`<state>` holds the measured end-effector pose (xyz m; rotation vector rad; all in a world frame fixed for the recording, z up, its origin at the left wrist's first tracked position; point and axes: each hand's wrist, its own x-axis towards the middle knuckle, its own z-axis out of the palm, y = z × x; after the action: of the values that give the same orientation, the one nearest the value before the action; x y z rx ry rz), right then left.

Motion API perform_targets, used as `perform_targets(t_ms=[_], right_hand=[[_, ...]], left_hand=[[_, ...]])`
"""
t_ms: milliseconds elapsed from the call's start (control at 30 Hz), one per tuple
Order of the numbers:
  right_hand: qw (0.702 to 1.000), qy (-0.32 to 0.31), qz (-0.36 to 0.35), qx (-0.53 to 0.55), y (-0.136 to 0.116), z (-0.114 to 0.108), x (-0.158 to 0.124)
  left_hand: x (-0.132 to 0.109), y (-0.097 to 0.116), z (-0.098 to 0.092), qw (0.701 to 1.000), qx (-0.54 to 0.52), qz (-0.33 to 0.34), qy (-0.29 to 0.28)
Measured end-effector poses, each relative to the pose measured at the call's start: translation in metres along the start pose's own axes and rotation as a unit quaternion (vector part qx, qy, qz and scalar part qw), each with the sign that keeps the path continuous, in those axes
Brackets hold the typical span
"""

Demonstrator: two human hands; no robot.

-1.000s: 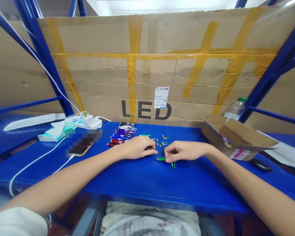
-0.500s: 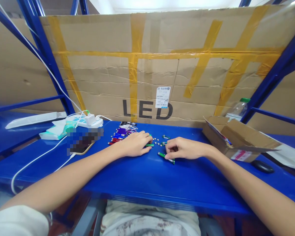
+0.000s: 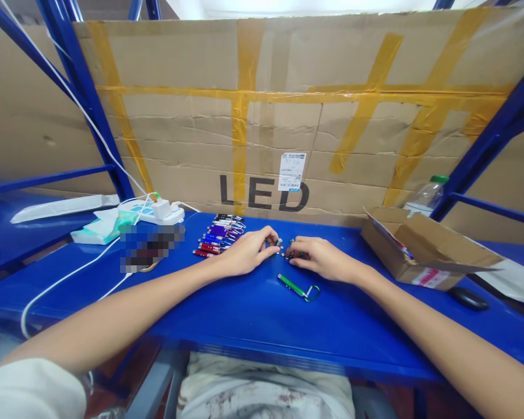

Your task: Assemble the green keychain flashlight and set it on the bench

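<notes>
A green penlight (image 3: 291, 285) with a carabiner clip lies on the blue tabletop, just in front of my hands. My left hand (image 3: 251, 251) has thumb and fingers curled around a small green penlight barrel (image 3: 279, 242), mostly hidden, its end pointing right. Opposite it, my right hand (image 3: 317, 255) rests on the table with bent fingertips close together over small silver discs (image 3: 283, 254) and green clip parts; what it pinches, if anything, is too small to tell. Left of my left hand, several penlights (image 3: 216, 235) in red, blue, purple, silver and black lie in a row with clips rightward.
An open cardboard box (image 3: 428, 250) stands at the right, with a black mouse (image 3: 468, 298) before it and a bottle (image 3: 428, 195) behind. At left are a phone (image 3: 151, 250), tissue pack (image 3: 98, 230), power strip (image 3: 172, 216) and white cables. A cardboard sheet (image 3: 192, 139) walls the back.
My right hand has let go of the green penlight, leaving it on the table, and moved back to the small parts. My left hand has lifted slightly, its fingers now curled around a green barrel.
</notes>
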<state>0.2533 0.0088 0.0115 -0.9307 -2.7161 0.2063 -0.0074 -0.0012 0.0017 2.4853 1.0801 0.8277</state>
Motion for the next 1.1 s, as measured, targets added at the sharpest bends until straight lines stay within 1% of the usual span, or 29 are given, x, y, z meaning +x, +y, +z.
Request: perform_targets(t_ms=[167,300,467,667,767,833,933,1000,1100], right_hand=[[1.0,0.0,-0.008,0.02,-0.001,0.004,0.0],[0.998,-0.021,0.017,0.049,-0.003,0.002,-0.001],[0.998,-0.029,-0.007,0.056,-0.005,-0.003,-0.002],[0.996,-0.063,0.027,0.06,-0.005,-0.003,-0.006],[0.995,-0.067,0.029,0.07,-0.006,-0.004,-0.006],[0.995,-0.046,0.029,0.082,-0.008,-0.007,-0.005],[0.991,0.035,0.038,0.122,-0.012,-0.012,-0.004],[0.982,0.077,0.042,0.168,-0.015,-0.013,-0.003],[0.964,0.097,0.037,0.246,-0.019,-0.013,-0.001]], left_hand=[[-0.001,0.002,0.003,0.999,-0.028,0.009,-0.014],[-0.002,0.003,0.003,0.999,-0.017,0.02,-0.024],[-0.003,0.003,0.002,0.999,0.016,0.029,-0.031],[-0.003,0.005,0.001,0.999,0.034,0.021,-0.034],[-0.003,0.005,0.001,0.999,0.029,0.018,-0.038],[-0.003,0.005,0.001,0.999,0.027,0.016,-0.038],[-0.003,0.006,0.001,0.999,0.008,0.015,-0.038],[-0.002,0.006,0.002,0.999,-0.016,0.016,-0.043],[-0.002,0.007,0.004,0.998,-0.046,0.015,-0.05]])
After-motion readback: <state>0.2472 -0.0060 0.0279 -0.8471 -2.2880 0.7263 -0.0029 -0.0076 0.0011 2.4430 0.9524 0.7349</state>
